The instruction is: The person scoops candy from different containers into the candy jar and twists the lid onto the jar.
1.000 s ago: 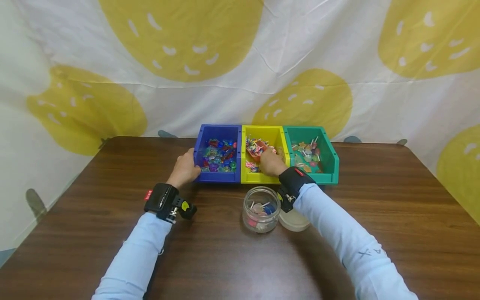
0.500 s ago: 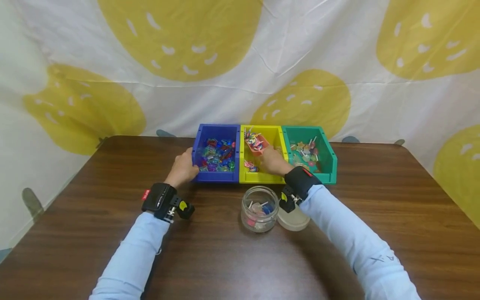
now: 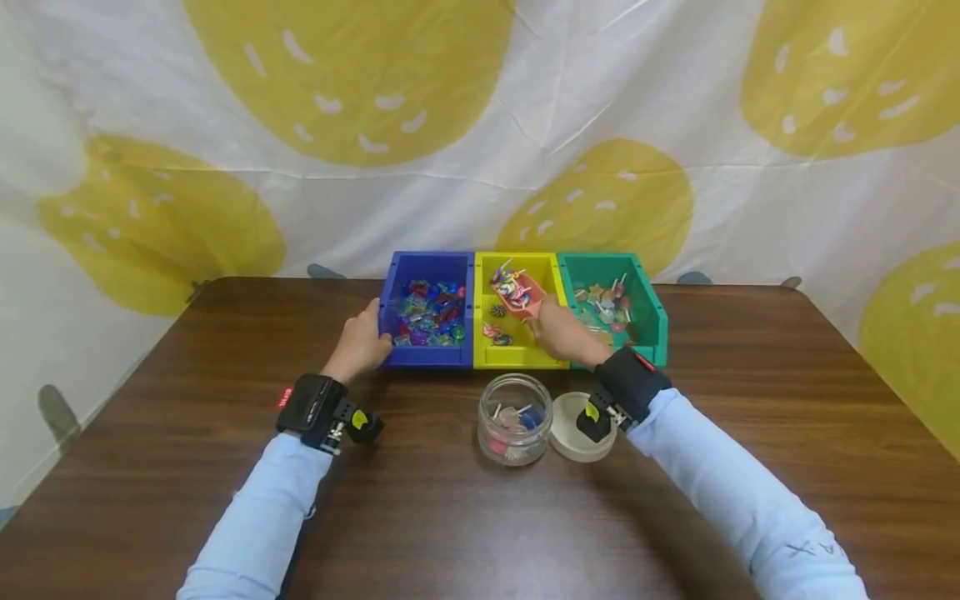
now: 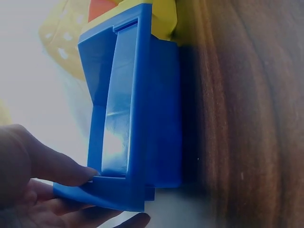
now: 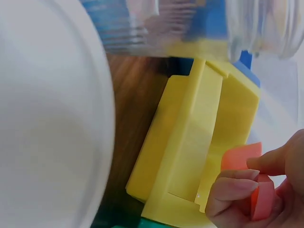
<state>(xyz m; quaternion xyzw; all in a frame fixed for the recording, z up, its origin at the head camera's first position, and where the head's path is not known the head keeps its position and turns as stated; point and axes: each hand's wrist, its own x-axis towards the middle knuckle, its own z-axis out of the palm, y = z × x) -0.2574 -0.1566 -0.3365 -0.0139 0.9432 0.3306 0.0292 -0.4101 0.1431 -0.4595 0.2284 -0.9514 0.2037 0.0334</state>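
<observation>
My right hand (image 3: 564, 330) grips the handle of a small coral-orange scoop (image 3: 529, 303) over the yellow bin (image 3: 517, 359). Striped lollipops (image 3: 510, 287) fill the scoop, and a few more pieces lie below it in the bin. In the right wrist view the thumb and curled fingers (image 5: 232, 187) close round the scoop's handle. My left hand (image 3: 360, 340) holds the left wall of the blue bin (image 3: 431, 357), thumb on the inside and fingers outside. Wrapped candies (image 3: 431, 312) fill the blue bin's floor.
The green bin (image 3: 658, 333) joins the yellow one on the right and holds assorted candies (image 3: 611, 308). In front stands an open glass jar (image 3: 514, 421) with a few lollipops inside. Its white lid (image 3: 573, 437) lies beside it on the wooden table (image 3: 450, 533).
My right hand has lifted the scoop, heaped with lollipops, and drawn slightly right, uncovering more of the bin's floor. My left hand stays on the blue bin's wall.
</observation>
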